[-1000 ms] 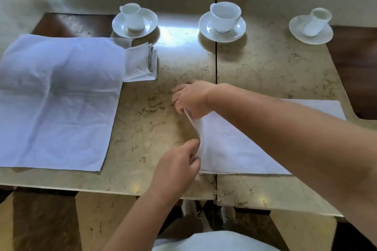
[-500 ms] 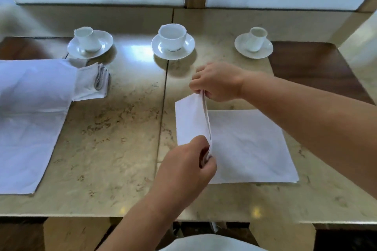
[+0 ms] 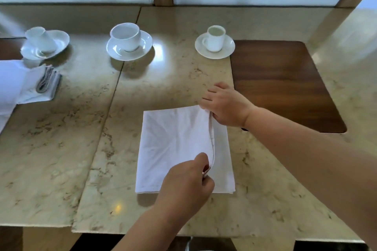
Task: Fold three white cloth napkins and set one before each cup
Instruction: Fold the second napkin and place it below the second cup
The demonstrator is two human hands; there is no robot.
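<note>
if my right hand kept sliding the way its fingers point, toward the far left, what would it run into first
Probably bare table first. The right hand, pinching the napkin, points its fingers roughly toward the middle cup's saucer, the first object in that line, though depth is hard to judge.

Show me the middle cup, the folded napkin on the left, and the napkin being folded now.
middle cup (image 3: 126, 35), head view, on its outer wall.
folded napkin (image 3: 32, 85), head view, on its top layer.
napkin being folded (image 3: 173, 144), head view, on the turned-over flap.

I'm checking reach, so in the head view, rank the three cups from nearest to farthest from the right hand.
From the right hand:
1. Right cup, just beyond the hand.
2. Middle cup, farther left.
3. Left cup, at the far left, tilted on its saucer.
</note>
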